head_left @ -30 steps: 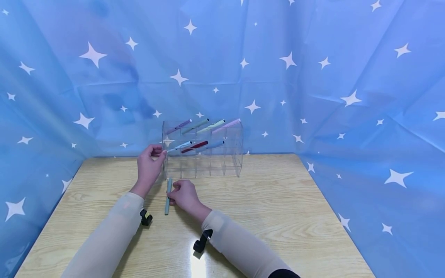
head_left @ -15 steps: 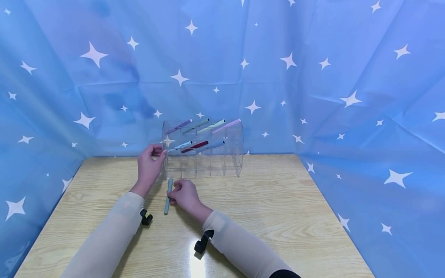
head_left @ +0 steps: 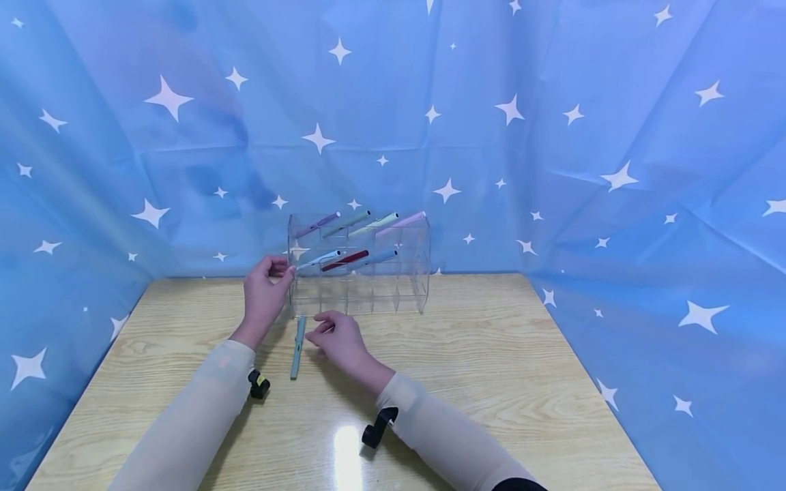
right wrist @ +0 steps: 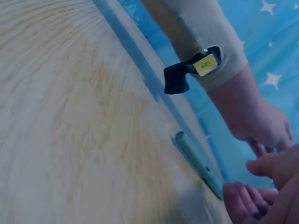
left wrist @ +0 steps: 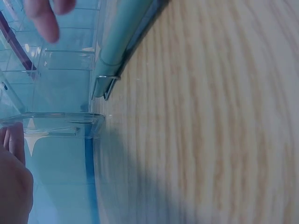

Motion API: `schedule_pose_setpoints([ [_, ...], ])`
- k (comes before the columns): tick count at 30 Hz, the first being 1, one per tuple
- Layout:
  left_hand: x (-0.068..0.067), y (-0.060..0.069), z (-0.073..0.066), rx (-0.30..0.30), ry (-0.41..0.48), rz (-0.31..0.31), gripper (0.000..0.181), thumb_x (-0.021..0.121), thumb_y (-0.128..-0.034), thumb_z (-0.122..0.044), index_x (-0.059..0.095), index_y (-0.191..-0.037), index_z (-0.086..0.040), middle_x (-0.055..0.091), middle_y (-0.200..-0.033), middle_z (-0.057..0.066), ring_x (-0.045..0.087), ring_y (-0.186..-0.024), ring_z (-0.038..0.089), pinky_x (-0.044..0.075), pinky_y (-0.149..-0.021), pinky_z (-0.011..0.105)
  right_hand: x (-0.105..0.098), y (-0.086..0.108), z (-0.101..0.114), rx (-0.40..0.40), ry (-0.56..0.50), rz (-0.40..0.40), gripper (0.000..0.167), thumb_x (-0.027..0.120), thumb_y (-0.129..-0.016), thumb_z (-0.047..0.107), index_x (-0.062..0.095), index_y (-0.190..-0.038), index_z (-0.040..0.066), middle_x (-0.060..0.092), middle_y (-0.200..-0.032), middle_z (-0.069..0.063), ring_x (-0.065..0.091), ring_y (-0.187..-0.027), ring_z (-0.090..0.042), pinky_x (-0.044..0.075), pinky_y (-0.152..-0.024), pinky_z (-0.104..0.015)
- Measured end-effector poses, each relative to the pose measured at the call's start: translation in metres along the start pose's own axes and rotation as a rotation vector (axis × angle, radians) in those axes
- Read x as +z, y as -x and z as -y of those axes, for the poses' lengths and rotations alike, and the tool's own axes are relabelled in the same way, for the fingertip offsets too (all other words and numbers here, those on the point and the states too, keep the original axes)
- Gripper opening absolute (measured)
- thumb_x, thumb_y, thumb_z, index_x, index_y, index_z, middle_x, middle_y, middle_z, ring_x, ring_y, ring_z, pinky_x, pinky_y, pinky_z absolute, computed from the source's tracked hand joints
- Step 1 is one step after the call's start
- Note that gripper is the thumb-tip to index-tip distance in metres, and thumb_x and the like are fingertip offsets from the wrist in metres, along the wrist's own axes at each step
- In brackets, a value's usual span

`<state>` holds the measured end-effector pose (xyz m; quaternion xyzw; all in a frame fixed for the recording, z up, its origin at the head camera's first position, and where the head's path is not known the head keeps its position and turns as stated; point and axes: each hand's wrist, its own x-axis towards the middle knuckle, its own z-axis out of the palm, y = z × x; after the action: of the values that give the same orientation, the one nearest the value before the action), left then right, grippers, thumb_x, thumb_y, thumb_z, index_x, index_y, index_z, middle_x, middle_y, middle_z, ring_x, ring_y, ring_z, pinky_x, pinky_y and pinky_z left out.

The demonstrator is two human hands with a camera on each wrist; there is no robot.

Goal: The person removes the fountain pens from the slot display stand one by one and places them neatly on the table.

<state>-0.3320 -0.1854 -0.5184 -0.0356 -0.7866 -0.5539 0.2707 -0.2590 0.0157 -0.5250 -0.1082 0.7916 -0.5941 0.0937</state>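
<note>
A clear acrylic pen rack (head_left: 359, 303) stands at the back of the table, with several pens slanting in its two upper rows. My left hand (head_left: 265, 293) holds the rack's left side panel between thumb and fingers; the left wrist view shows that panel (left wrist: 70, 125) edge-on. A teal pen (head_left: 297, 348) lies on the table just in front of the rack's left corner, its metal clip visible in the left wrist view. Just right of the pen, my right hand (head_left: 342, 343) hovers with thumb and fingers apart, holding nothing.
In the rack, a dark red pen (head_left: 345, 260) sits in the middle row and a purple pen (head_left: 317, 224) at the top left. The wooden table (head_left: 479, 382) ends at a blue star-patterned curtain (head_left: 381, 102) behind and on both sides.
My right hand has let go of the teal pen and moved slightly right. The pen stays on the table. My left hand has kept its place on the rack.
</note>
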Motion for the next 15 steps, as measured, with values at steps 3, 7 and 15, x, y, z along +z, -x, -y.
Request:
schedule_pose_setpoints([
  [3,0.000,0.001,-0.001,-0.009,0.005,0.003,0.025,0.079,-0.1046,-0.016,0.074,-0.124,-0.001,0.076,-0.112,0.011,0.069,-0.099,0.022,0.055,-0.079,0.021,-0.011,0.001,0.002,-0.013,0.034,-0.013,0.046,0.085,-0.097,0.009,0.069,-0.139,-0.004,0.073,-0.097,-0.002,0.072,-0.078,-0.020,0.063,-0.068,-0.030],
  [7,0.000,0.001,-0.001,-0.014,0.012,-0.003,0.027,0.079,-0.1040,-0.015,0.074,-0.124,0.003,0.075,-0.111,0.011,0.069,-0.098,0.021,0.055,-0.077,0.019,-0.026,0.002,0.008,-0.040,0.057,-0.051,0.043,0.085,-0.096,0.009,0.071,-0.135,-0.003,0.073,-0.097,-0.002,0.067,-0.079,-0.012,0.058,-0.070,-0.026],
  [15,0.001,-0.001,0.000,0.000,0.014,-0.004,0.026,0.079,-0.1039,-0.013,0.074,-0.124,0.004,0.076,-0.109,0.012,0.069,-0.097,0.020,0.055,-0.078,0.019,-0.057,0.000,0.013,-0.051,0.041,-0.158,0.038,0.084,-0.099,0.012,0.071,-0.134,0.003,0.073,-0.109,-0.007,0.067,-0.095,-0.017,0.058,-0.078,-0.029],
])
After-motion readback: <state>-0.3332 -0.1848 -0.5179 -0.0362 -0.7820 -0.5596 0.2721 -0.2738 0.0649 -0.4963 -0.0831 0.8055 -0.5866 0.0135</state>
